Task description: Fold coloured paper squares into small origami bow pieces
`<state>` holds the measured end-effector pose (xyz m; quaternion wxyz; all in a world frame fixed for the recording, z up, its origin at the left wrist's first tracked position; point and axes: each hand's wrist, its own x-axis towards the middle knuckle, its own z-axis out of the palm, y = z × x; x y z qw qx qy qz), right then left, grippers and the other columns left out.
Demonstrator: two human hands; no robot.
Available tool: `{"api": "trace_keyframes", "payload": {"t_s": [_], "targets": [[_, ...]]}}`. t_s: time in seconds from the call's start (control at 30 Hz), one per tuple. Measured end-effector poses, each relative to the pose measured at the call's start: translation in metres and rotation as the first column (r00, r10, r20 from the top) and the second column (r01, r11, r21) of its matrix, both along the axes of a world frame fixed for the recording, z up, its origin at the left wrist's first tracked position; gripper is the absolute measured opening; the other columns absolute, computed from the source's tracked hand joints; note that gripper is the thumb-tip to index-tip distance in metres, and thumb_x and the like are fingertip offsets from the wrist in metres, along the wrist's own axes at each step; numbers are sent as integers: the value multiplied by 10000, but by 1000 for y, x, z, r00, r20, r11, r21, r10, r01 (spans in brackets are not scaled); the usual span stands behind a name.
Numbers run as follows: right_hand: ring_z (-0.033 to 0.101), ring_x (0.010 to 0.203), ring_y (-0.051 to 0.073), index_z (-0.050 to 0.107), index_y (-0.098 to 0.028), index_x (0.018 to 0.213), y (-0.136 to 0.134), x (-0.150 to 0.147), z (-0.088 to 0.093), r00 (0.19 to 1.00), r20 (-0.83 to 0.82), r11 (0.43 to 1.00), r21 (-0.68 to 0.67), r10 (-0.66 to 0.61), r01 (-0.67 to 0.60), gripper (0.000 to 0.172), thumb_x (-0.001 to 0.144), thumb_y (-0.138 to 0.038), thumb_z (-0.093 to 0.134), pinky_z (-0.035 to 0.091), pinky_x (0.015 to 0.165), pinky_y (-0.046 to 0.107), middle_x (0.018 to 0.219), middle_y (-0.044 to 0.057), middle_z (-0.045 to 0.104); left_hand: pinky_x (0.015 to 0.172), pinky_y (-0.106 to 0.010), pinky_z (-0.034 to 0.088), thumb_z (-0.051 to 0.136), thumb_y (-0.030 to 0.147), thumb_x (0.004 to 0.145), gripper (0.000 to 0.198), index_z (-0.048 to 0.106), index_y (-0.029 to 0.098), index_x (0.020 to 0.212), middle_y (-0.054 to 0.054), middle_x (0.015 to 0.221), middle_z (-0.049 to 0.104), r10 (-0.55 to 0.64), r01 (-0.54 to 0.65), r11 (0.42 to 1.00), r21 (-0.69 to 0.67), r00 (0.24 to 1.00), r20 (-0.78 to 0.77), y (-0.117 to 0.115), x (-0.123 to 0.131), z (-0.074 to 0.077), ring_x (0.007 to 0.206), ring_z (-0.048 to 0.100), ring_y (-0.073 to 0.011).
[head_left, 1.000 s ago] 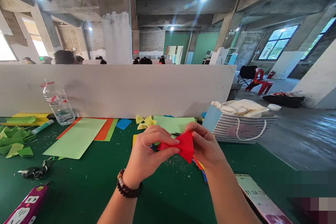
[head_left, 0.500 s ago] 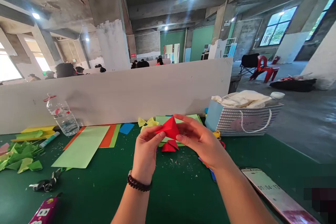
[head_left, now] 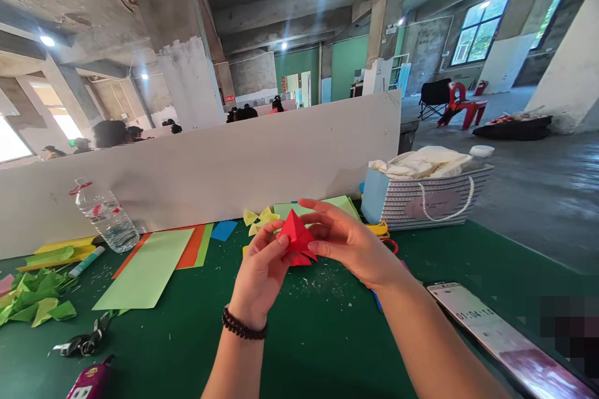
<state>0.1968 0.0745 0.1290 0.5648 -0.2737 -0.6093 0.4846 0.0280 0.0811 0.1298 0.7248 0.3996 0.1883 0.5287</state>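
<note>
Both hands hold a folded piece of red paper (head_left: pixel 297 235), which forms a pointed, pyramid-like shape. My left hand (head_left: pixel 262 274), with a dark beaded bracelet (head_left: pixel 242 324) on its wrist, pinches it from the lower left. My right hand (head_left: pixel 349 242) presses its fingers against the other side. Another red paper piece (head_left: pixel 302 260) lies on the green table mat (head_left: pixel 299 349) just beneath, partly hidden by the held paper. Yellow folded paper pieces (head_left: pixel 259 220) sit beyond my left hand, near a light green sheet (head_left: pixel 311 209).
A flat light green sheet (head_left: pixel 143 268) and green paper scraps (head_left: pixel 32 305) lie to the left, with a water bottle (head_left: pixel 105 221) behind them. Keys (head_left: pixel 84 341) lie near the front. A phone (head_left: pixel 496 336) lies at the right, and a striped bag (head_left: pixel 425 202) stands against a white partition (head_left: pixel 201 181).
The red paper has gone from a flatter fold to a pointed shape held upright between both hands. My hands have moved closer to the table's middle, and the view has tilted.
</note>
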Motion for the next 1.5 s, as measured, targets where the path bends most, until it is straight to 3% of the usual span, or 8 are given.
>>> {"api": "trace_keyframes", "payload": {"t_s": [0.23, 0.37, 0.5, 0.63, 0.87, 0.97, 1.17, 1.5], "targets": [[640, 903, 143, 579, -302, 1205, 4, -5, -3, 998, -45, 999, 4, -44, 44, 447, 780, -302, 716, 550, 773, 307, 1154, 39, 638, 836, -247, 480, 729, 190, 758, 290, 645, 173, 1035, -33, 946, 692, -17, 17, 1000, 2, 1000, 16, -3, 0, 2, 856, 637, -122], [620, 1034, 189, 680, -278, 1047, 2, -7, -2, 984, 75, 979, 139, -162, 151, 265, 789, -337, 694, 539, 866, 349, 1145, 42, 643, 893, -277, 461, 709, 196, 769, 257, 658, 177, 1021, -38, 998, 678, -33, 34, 999, -25, 999, 25, 1, -1, 0, 927, 626, -143], [598, 1063, 230, 679, -306, 1063, 0, -8, -2, 838, 311, 867, 379, -449, 324, 252, 815, -351, 668, 523, 899, 419, 1112, 47, 656, 850, -258, 464, 700, 166, 757, 210, 670, 179, 965, -25, 941, 676, -4, 4, 998, -59, 1000, 6, 7, -1, -3, 882, 629, -135], [612, 1003, 247, 586, -337, 1228, 1, -7, -5, 681, 425, 768, 549, -596, 330, 378, 854, -302, 626, 522, 866, 453, 1073, 42, 681, 818, -258, 464, 681, 177, 772, 209, 675, 171, 982, -25, 930, 673, -89, 89, 994, -62, 996, 9, 11, 0, -7, 839, 627, -128], [611, 1031, 233, 547, -365, 1284, 6, -4, -8, 609, 567, 802, 558, -555, 212, 379, 921, -267, 502, 511, 875, 439, 1128, 35, 669, 818, -304, 476, 627, 210, 818, 156, 673, 150, 955, -81, 986, 679, -105, 108, 984, -142, 994, 31, 22, -1, -13, 898, 643, -185], [634, 953, 240, 558, -307, 1276, 19, 5, -15, 503, 630, 804, 513, -591, 301, 361, 919, -326, 508, 511, 807, 406, 1109, 58, 676, 775, -328, 500, 605, 178, 818, 143, 658, 134, 944, -107, 969, 678, 70, -54, 951, -304, 997, 43, 32, -6, -17, 831, 660, -196], [646, 979, 249, 568, -241, 1253, 55, 14, -46, 215, 914, 904, 263, -346, 338, 346, 920, -293, 490, 461, 767, 316, 1099, 68, 701, 754, -271, 511, 538, 142, 842, 90, 611, 167, 887, -59, 947, 654, 321, -267, 892, -364, 943, 94, 47, -29, -17, 840, 648, -148], [647, 974, 283, 499, -112, 1278, 95, 16, -99, 72, 981, 885, 133, -183, 446, 377, 957, -266, 376, 433, 731, 314, 1084, 196, 677, 751, -278, 515, 529, 123, 844, 120, 619, 137, 923, -71, 922, 633, 355, -280, 890, -360, 921, 162, 41, -35, -6, 820, 637, -153]]}}
